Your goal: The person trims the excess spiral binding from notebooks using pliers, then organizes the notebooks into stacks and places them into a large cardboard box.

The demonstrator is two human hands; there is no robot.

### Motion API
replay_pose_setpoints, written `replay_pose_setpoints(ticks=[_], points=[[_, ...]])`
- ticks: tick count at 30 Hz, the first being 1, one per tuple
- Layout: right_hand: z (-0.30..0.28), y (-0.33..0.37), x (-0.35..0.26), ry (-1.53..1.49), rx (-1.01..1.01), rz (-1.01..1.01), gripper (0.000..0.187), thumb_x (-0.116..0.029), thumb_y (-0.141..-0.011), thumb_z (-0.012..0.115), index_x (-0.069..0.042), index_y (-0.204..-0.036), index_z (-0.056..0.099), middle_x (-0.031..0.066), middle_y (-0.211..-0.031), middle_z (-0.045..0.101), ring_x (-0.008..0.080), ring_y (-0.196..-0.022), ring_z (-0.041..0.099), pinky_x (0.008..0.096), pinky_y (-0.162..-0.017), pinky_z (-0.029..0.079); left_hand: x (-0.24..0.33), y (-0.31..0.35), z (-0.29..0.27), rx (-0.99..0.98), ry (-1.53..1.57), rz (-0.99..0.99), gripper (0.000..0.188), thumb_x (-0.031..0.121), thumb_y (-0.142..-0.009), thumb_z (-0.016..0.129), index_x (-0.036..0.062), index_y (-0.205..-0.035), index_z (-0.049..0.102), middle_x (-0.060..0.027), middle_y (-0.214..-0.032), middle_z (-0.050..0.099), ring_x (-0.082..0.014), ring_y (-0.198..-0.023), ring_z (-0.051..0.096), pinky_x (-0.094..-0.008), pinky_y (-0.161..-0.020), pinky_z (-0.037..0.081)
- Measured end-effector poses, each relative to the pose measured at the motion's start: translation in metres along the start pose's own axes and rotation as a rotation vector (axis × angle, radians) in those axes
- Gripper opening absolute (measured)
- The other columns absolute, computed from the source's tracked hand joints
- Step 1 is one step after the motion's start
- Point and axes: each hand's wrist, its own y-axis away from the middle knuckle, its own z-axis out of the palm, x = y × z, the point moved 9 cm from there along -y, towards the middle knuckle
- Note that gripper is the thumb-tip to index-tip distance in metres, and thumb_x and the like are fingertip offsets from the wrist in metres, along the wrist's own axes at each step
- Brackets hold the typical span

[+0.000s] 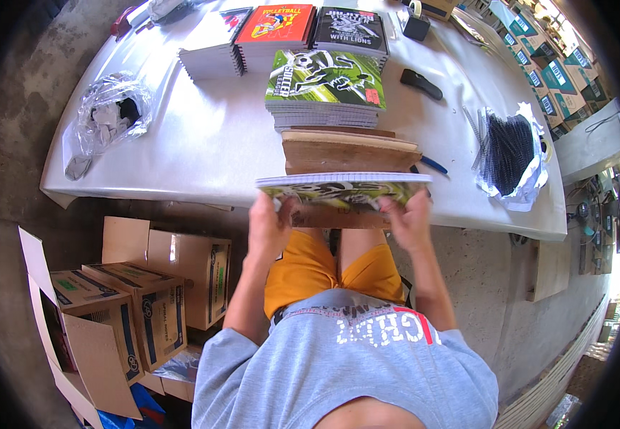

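My left hand [271, 220] and my right hand [410, 217] grip the two ends of a spiral notebook [338, 190] with a green and black cover. It is tilted and slightly blurred, so I cannot tell whether there is more than one. Just beneath and beyond it stands a brown box-like thing [349, 151], which the notebook partly hides. Past that lies a stack of green soccer-themed notebooks [324, 82]. Farther back are stacks of notebooks with an orange cover [276, 25], a black cover [351, 30] and a pale, glare-washed cover [217, 32].
A white-covered table [203, 143] carries crumpled plastic [113, 111] at left and black spiral coils [507, 146] at right. Near the stacks lie a black stapler-like tool [421, 83], a blue pen-like item [434, 165] and a tape dispenser [416, 25]. Cardboard boxes [160, 304] stand below left.
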Motion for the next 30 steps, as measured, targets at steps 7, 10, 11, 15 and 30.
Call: replay_pose_setpoints(ticks=[7, 10, 11, 15, 30], points=[[0.017, 0.027, 0.036, -0.102, 0.010, 0.155, 0.063, -0.006, -0.087, 0.058, 0.003, -0.134, 0.018, 0.0177, -0.116, 0.053, 0.0242, -0.100, 0.058, 0.0321, -0.082, 0.046, -0.009, 0.012, 0.010, -0.026, -0.252, 0.094, 0.037, -0.009, -0.077, 0.051, -0.0053, -0.112, 0.042, -0.0243, -0.098, 0.055, -0.0434, -0.089, 0.052, -0.0486, -0.077, 0.043], [-0.010, -0.009, -0.022, -0.133, 0.044, 0.034, 0.061, 0.005, -0.087, 0.049, 0.005, -0.135, 0.012, 0.0197, -0.124, 0.046, 0.0231, -0.105, 0.056, 0.0295, -0.086, 0.046, -0.001, -0.011, -0.018, 0.081, 0.053, 0.037, 0.031, -0.009, -0.079, 0.053, -0.0005, -0.107, 0.045, -0.0184, -0.087, 0.063, -0.0295, -0.075, 0.064, -0.0365, -0.063, 0.050], [-0.023, -0.021, -0.020, -0.436, 0.201, 0.107, 0.060, 0.008, -0.087, 0.048, 0.004, -0.135, 0.011, 0.0202, -0.126, 0.045, 0.0231, -0.106, 0.055, 0.0286, -0.087, 0.046, 0.014, -0.028, -0.024, 0.114, 0.099, 0.077, 0.030, -0.008, -0.079, 0.056, -0.0006, -0.106, 0.045, -0.0167, -0.084, 0.064, -0.0259, -0.072, 0.065, -0.0335, -0.061, 0.050], [-0.040, -0.097, -0.064, -0.294, 0.150, -0.030, 0.039, 0.002, -0.087, 0.054, 0.000, -0.119, 0.032, 0.0133, -0.107, 0.056, 0.0140, -0.090, 0.057, 0.0255, -0.079, 0.047, 0.021, -0.076, -0.041, 0.205, 0.143, 0.106, 0.029, -0.005, -0.079, 0.062, 0.0003, -0.101, 0.044, -0.0133, -0.081, 0.065, -0.0193, -0.067, 0.063, -0.0294, -0.060, 0.049], [-0.038, -0.083, -0.005, -0.127, -0.104, 0.008, 0.044, -0.005, -0.082, 0.065, -0.001, -0.119, 0.042, 0.0114, -0.100, 0.061, 0.0147, -0.094, 0.058, 0.0282, -0.082, 0.049, -0.021, -0.060, 0.000, 0.127, -0.181, 0.186, 0.027, -0.007, -0.076, 0.056, 0.0006, -0.101, 0.050, -0.0182, -0.082, 0.055, -0.0389, -0.080, 0.051, -0.0450, -0.069, 0.042]])
